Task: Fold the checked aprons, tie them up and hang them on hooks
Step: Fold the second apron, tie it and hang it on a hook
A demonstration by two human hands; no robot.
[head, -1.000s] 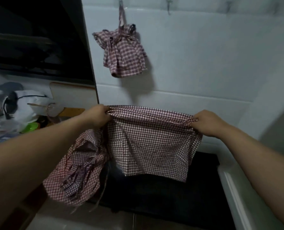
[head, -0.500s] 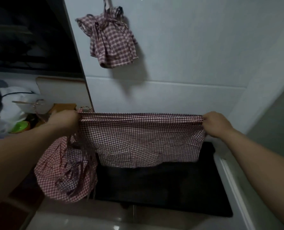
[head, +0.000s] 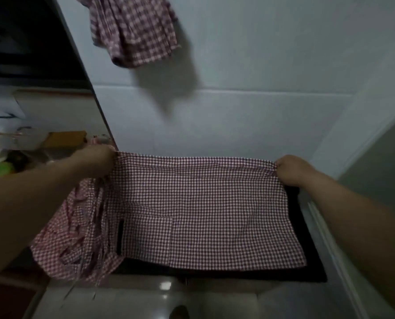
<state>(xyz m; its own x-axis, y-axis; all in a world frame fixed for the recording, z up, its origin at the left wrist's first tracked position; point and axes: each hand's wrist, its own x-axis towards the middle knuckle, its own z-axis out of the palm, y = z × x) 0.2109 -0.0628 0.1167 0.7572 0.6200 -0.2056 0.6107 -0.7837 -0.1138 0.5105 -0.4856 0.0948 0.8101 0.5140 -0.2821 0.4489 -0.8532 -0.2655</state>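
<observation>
I am watching the checked apron [head: 203, 210] draping over the black cooktop [head: 311, 270], its long axis running left-right. The left hand [head: 97, 162] and right hand [head: 292, 171] are each clenching a far corner, equally near; beyond, a bundled apron [head: 134, 31] is hanging.

The left hand [head: 97, 161] and the right hand [head: 291, 169] are now much further apart than a second ago, so the checked apron [head: 203, 210] that sagged in folds between them is pulled out wide, its top edge straight. It has also come down from hanging before the wall and now spreads over most of the black hob [head: 311, 256].
</observation>
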